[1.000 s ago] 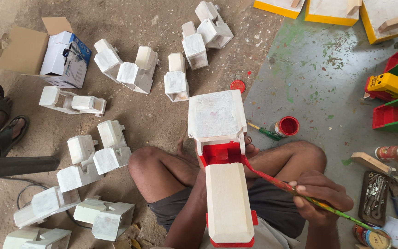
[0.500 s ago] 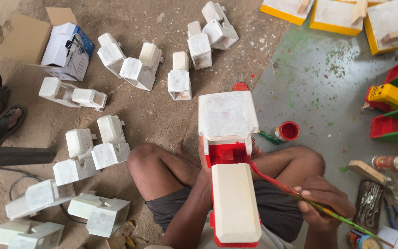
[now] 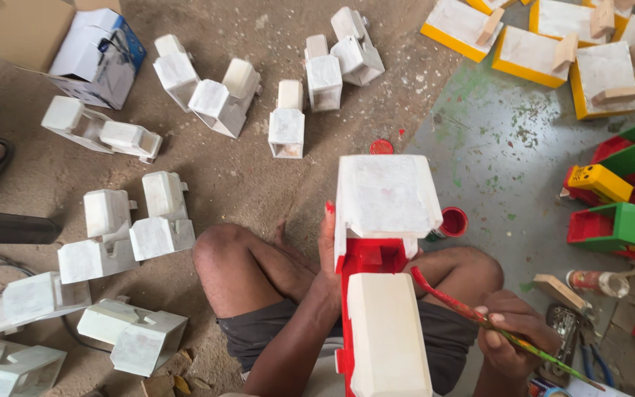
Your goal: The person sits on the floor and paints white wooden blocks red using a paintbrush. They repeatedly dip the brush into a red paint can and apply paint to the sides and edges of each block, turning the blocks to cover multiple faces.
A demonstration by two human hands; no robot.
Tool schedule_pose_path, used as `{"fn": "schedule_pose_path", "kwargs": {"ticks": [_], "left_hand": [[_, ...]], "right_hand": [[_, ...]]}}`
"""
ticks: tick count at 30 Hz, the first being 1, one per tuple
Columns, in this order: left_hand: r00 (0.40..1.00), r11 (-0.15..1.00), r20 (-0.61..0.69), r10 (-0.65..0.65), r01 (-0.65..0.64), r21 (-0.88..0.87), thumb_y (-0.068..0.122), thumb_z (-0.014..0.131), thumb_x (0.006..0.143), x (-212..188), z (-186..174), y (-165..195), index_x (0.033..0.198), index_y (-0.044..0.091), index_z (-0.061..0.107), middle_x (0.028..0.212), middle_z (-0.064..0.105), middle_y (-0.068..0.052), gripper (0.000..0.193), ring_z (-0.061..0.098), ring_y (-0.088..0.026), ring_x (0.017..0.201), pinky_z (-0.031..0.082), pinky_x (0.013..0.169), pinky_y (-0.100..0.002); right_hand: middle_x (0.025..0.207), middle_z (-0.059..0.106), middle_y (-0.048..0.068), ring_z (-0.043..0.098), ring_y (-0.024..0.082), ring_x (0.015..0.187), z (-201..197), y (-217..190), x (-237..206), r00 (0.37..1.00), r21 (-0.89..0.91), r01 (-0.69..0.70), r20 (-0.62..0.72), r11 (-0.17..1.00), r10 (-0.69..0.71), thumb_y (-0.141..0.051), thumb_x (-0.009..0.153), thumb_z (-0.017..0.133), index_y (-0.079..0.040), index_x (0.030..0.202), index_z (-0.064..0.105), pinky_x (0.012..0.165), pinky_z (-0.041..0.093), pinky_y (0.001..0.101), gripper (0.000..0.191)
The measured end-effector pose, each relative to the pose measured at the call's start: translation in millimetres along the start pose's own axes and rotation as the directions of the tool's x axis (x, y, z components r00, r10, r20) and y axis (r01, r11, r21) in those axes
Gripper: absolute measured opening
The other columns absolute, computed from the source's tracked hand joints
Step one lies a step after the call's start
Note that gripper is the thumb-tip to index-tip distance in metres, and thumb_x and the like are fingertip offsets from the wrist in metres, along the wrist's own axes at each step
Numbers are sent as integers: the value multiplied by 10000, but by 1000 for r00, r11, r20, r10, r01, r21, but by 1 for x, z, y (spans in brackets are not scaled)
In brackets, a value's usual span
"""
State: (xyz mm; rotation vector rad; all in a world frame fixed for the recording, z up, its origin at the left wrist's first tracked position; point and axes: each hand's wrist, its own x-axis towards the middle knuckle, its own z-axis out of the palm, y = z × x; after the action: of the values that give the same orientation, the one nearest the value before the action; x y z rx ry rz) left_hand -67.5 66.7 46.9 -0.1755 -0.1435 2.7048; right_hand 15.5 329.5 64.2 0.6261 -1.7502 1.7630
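Left grip (image 3: 328, 276) holds white-red wooden toy truck (image 3: 380, 279); right grip (image 3: 512, 331) pinches paintbrush (image 3: 479, 320); white-blue carton (image 3: 97, 55) top-left.

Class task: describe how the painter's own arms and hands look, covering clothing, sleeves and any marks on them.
Both forearms are bare, with no sleeves, gloves, watch or rings showing. The left hand has red paint on a fingertip. The right hand shows no clear paint marks. Dark grey shorts are worn.

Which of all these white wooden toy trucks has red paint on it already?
Only the toy truck held upright by the left hand, between the person's knees: its middle is red. The right hand holds a paintbrush at it. The others are plain white.
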Motion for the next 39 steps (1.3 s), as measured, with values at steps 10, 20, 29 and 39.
{"fn": "schedule_pose_path", "kwargs": {"ticks": [10,20,29,39], "left_hand": [[991,990,-74,114,-108,87,655,612,943,3,-10,3,1504,72,490,1400,578,-179,819,613,-288,1223,529,1017,-485],[986,984,-82,143,-133,120,622,642,952,6,-26,3,1473,77,522,1409,591,-147,763,605,-279,1225,508,1036,-474],[996,992,-21,88,-86,96,617,615,983,6,-28,2,1518,59,469,1451,549,-169,787,587,-317,1276,494,1082,-496],[986,997,155,-56,46,68,606,606,991,13,-15,-1,1516,32,442,1434,544,-189,795,581,-351,1292,481,1104,-508]], "right_hand": [[923,747,144,684,203,700,4,-11,15,992,-34,-47,119,998,51,-161,860,789,-29,1064,687,655,536,318,263],[922,758,145,698,214,729,7,-6,17,991,-8,-78,106,997,79,-158,877,784,-23,1063,701,700,560,338,245],[929,758,149,692,205,725,2,-1,9,994,-9,-95,46,995,95,-145,890,775,-26,1086,693,696,554,328,243],[937,754,134,705,187,713,6,-7,11,992,-11,-98,74,995,99,-161,880,786,-23,1038,703,714,580,354,226]]}}
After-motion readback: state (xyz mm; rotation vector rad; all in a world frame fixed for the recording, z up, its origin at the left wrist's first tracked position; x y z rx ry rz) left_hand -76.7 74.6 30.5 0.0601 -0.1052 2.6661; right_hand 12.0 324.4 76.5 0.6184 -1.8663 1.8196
